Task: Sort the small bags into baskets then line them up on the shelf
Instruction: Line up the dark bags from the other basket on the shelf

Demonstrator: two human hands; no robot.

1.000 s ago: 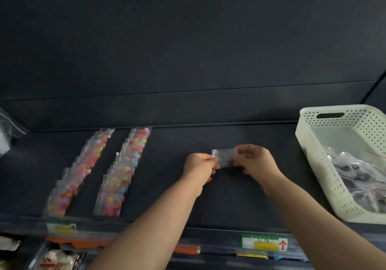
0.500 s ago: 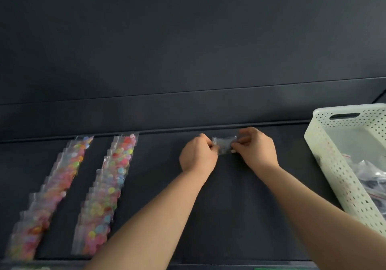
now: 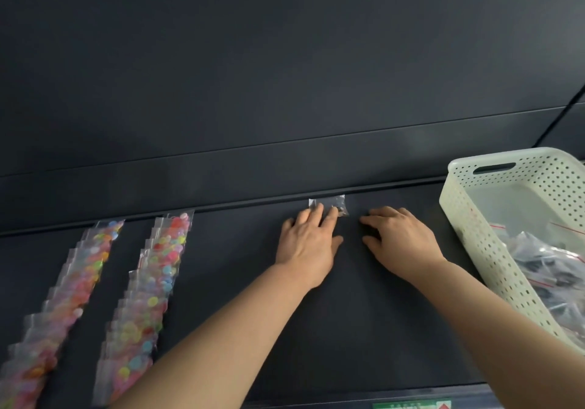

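Up by the back edge, centre-right of the frame, our small dark bag [image 3: 329, 206] now lies flat on the shelf [image 3: 364, 329]. A moment ago we had it pinched in the air between both hands. Now our left hand [image 3: 308, 244] presses it with flat fingers, and our right hand [image 3: 400, 240] has let go, loose, just beside. Looks like row three is started. Bare shelf runs down-frame between the colourful rows [image 3: 152, 282] and the basket [image 3: 474, 225].

Shelf-edge label [image 3: 411, 405] — green band, red arrow, lettering too blurred to read
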